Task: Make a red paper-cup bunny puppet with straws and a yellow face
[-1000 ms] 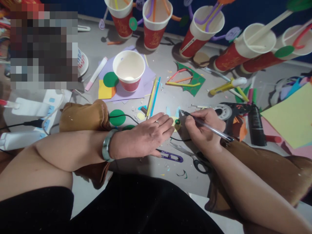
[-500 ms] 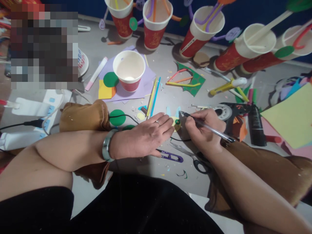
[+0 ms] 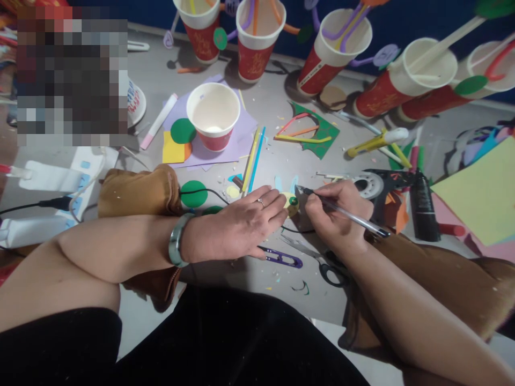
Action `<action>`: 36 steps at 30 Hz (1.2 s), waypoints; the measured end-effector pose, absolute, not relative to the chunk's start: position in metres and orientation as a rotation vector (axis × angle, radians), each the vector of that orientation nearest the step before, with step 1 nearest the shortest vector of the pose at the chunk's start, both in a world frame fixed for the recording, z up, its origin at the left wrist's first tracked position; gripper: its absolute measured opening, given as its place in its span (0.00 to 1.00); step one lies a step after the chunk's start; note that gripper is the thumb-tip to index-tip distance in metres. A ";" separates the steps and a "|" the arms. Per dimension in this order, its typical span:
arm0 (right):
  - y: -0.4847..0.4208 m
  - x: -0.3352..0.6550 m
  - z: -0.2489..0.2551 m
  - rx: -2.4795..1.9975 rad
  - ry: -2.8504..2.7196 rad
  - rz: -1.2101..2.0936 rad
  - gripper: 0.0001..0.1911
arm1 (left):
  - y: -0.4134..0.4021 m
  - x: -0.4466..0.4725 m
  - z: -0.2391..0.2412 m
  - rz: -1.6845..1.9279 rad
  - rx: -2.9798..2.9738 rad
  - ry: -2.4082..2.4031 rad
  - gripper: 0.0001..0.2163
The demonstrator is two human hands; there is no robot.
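Since the earlier frame, only my pen (image 3: 370, 227) has shifted noticeably: its back end has swung slightly outward and down, and its tip sits a touch lower. My right hand (image 3: 340, 212) pinches it near the tip between thumb and fingers. My left hand (image 3: 241, 224) lies palm down, fingers close together, partly covering a yellow paper shape (image 3: 290, 208) on the counter (image 3: 257, 287). That shape lies between my hands, with a green dot and two pale blue ear-like strips (image 3: 294, 184) at its far edge. The pen tip is at the strip nearer my right hand; I can't tell if it touches. I seem to be drawing on that strip. The next stroke calls for steady left-hand pressure and a light, short movement. Scissors (image 3: 301, 246) lie just nearer me than the paper.
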State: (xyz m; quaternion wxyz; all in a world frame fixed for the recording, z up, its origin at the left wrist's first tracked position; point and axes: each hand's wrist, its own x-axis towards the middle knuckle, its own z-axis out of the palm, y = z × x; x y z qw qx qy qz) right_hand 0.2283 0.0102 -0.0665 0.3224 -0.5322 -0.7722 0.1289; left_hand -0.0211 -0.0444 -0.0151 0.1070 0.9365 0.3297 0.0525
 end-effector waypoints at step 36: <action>0.007 0.230 -0.062 -1.342 -2.075 0.351 0.05 | -0.045 -0.021 -0.015 0.163 2.775 0.974 0.39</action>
